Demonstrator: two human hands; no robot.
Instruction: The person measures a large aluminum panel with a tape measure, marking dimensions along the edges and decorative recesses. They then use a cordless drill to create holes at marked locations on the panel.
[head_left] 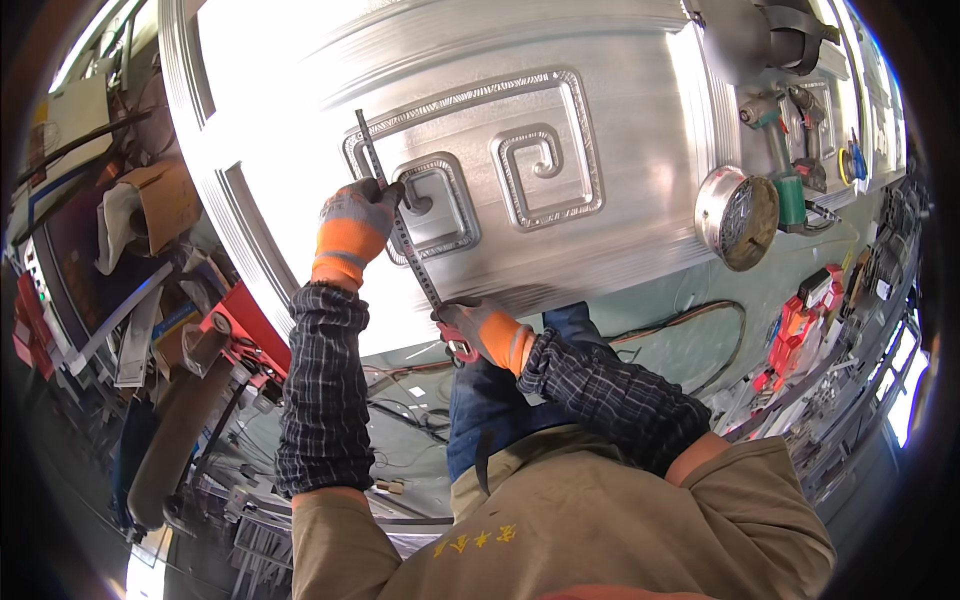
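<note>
Big panel: A shiny silver metal panel fills the top middle. It has a raised swirl pattern with two curls.
Floor: The floor looks pale green, and thin cords lie on it.
Person: The person wears a brown shirt, blue pants and dark checked arm covers.
Red box: A bright red box is left of the person, just beside the panel.
Round tin: An open round tin is tipped at the right end of the panel. What is inside is hard to tell.
Drill: A drill with a green bottom is just right of the tin.
Left hand: The left hand, in a gray and orange glove, is over the left curl. Its thumb and finger pinch the thin strip.
Right hand: The right hand, in a matching glove, is at the panel's near edge. Its fingers curl around the red and dark case.
Tape measure: The tape measure has its strip pulled out, slanting across the left curl. The strip's far end is past the left hand. Its case is partly hidden by the right hand.
</note>
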